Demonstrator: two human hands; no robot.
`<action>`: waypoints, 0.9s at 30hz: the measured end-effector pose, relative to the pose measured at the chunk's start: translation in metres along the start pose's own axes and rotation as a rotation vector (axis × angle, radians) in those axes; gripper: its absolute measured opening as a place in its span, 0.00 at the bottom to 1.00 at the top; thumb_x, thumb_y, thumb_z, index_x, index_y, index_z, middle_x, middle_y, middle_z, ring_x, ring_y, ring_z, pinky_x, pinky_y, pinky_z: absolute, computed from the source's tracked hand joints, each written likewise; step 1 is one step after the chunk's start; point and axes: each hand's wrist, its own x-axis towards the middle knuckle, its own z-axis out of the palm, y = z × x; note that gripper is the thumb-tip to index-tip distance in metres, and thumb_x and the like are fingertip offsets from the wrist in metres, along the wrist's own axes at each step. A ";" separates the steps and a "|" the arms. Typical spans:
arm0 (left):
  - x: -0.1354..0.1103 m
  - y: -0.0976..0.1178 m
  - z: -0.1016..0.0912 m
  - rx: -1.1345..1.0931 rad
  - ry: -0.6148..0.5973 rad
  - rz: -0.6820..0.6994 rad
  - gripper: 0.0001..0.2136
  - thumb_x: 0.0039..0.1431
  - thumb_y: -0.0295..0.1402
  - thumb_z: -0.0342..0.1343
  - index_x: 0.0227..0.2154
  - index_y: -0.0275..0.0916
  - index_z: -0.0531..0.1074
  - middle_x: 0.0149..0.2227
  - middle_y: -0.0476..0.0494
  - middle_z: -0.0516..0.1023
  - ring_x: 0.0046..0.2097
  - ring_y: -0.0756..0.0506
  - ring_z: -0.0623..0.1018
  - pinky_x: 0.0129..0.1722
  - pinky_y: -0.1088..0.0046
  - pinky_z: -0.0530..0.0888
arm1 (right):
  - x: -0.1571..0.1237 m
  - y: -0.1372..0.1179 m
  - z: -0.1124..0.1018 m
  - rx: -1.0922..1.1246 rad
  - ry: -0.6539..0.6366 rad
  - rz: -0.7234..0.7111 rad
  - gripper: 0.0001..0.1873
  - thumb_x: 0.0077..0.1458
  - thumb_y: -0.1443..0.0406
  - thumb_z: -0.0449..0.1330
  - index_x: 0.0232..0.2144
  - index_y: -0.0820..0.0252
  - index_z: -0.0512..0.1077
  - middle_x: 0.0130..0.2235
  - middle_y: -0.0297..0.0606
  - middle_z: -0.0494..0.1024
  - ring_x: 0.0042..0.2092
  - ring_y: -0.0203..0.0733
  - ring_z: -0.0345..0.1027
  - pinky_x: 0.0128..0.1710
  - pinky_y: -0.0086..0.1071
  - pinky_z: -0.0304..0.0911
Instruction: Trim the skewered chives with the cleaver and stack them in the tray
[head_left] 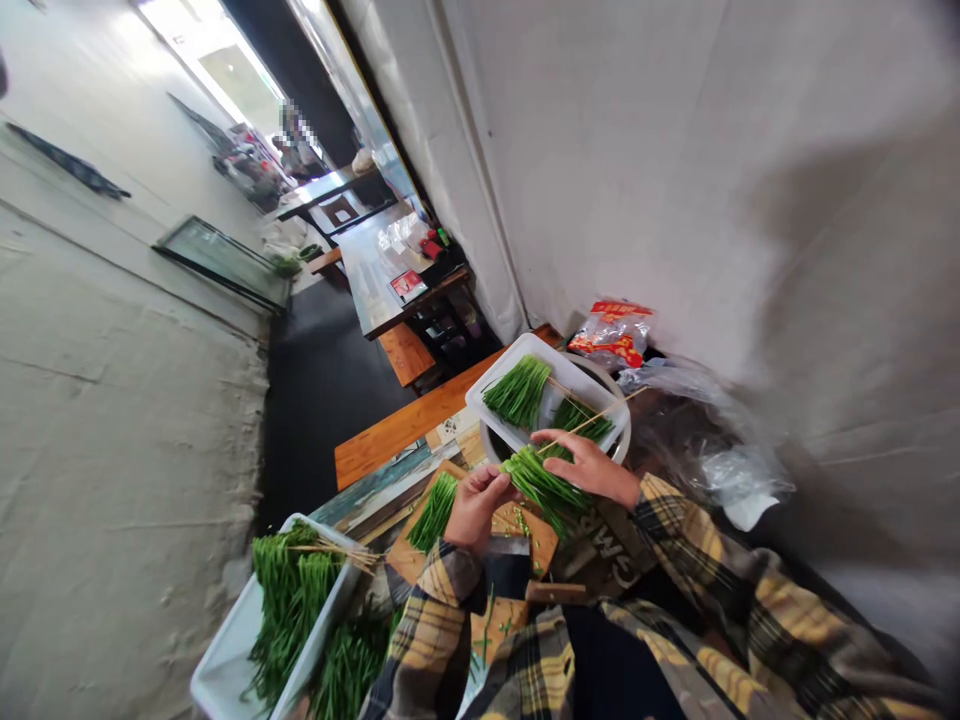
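Observation:
A bunch of cut garlic chives (541,488) hangs in front of me on a thin bamboo skewer (600,412). At the skewer's near end, my left hand (478,505) is closed in a pinch on the chives' edge. My right hand (589,470) holds the bunch from the other side, fingers and thumb bent around its upper part. Below lies a wooden cutting board (541,540) with more chives (433,512) and small green scraps. A cleaver (508,565) rests across it, its wooden handle pointing right.
A white tray (517,345) with skewered chives sits on a round bowl (621,445). Another white bin (225,655) at lower left holds chives on skewers (300,590). Plastic bags (611,330) lie by the wall. Tables (367,270) and a wooden bench (409,425) stand beyond.

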 end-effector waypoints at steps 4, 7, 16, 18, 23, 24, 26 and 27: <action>0.005 -0.008 0.001 -0.003 0.060 -0.027 0.13 0.41 0.37 0.67 0.24 0.34 0.71 0.25 0.50 0.75 0.28 0.51 0.75 0.34 0.70 0.75 | 0.002 0.001 0.019 -0.064 -0.135 0.060 0.18 0.49 0.60 0.60 0.43 0.61 0.70 0.39 0.37 0.77 0.41 0.41 0.70 0.42 0.34 0.63; 0.007 -0.021 -0.001 -0.034 0.090 -0.066 0.14 0.40 0.37 0.68 0.23 0.34 0.70 0.24 0.50 0.75 0.28 0.50 0.75 0.33 0.71 0.75 | -0.003 0.008 0.024 -0.123 -0.131 0.070 0.11 0.51 0.64 0.58 0.38 0.61 0.70 0.36 0.36 0.76 0.38 0.40 0.69 0.38 0.31 0.62; 0.036 -0.035 0.014 0.052 -0.147 -0.170 0.19 0.41 0.39 0.67 0.35 0.34 0.73 0.30 0.43 0.78 0.31 0.49 0.77 0.34 0.73 0.73 | 0.020 0.028 -0.048 -0.311 -0.471 -0.015 0.06 0.52 0.64 0.56 0.33 0.59 0.70 0.30 0.31 0.73 0.32 0.36 0.65 0.32 0.27 0.57; 0.053 -0.034 0.021 0.098 -0.176 -0.123 0.22 0.40 0.38 0.68 0.39 0.34 0.72 0.32 0.43 0.78 0.31 0.50 0.76 0.31 0.76 0.71 | 0.032 0.033 -0.063 -0.344 -0.552 -0.030 0.06 0.50 0.65 0.57 0.32 0.59 0.71 0.30 0.31 0.73 0.32 0.35 0.65 0.32 0.26 0.57; 0.089 -0.046 0.039 0.198 -0.205 -0.095 0.18 0.38 0.38 0.68 0.31 0.33 0.71 0.24 0.48 0.75 0.23 0.54 0.71 0.23 0.80 0.67 | 0.065 0.038 -0.080 -0.514 -0.702 0.019 0.06 0.43 0.68 0.61 0.28 0.57 0.74 0.26 0.28 0.74 0.29 0.33 0.64 0.28 0.24 0.54; 0.092 -0.051 0.042 0.205 -0.187 -0.110 0.18 0.38 0.38 0.68 0.29 0.33 0.71 0.23 0.49 0.74 0.22 0.54 0.71 0.22 0.80 0.67 | 0.073 0.039 -0.081 -0.569 -0.727 0.037 0.06 0.42 0.68 0.61 0.27 0.57 0.75 0.26 0.28 0.75 0.28 0.33 0.65 0.28 0.24 0.54; 0.096 -0.062 0.047 0.187 -0.124 -0.165 0.17 0.38 0.39 0.67 0.27 0.34 0.69 0.22 0.50 0.73 0.21 0.54 0.71 0.21 0.78 0.69 | 0.088 0.043 -0.082 -0.665 -0.759 0.065 0.07 0.39 0.68 0.63 0.27 0.56 0.76 0.26 0.28 0.76 0.29 0.33 0.66 0.28 0.24 0.55; 0.097 -0.068 0.049 0.167 -0.085 -0.197 0.17 0.38 0.39 0.67 0.27 0.34 0.68 0.21 0.51 0.73 0.20 0.53 0.72 0.22 0.77 0.70 | 0.095 0.046 -0.082 -0.697 -0.761 0.074 0.08 0.37 0.68 0.64 0.27 0.56 0.76 0.26 0.28 0.77 0.29 0.33 0.67 0.28 0.25 0.55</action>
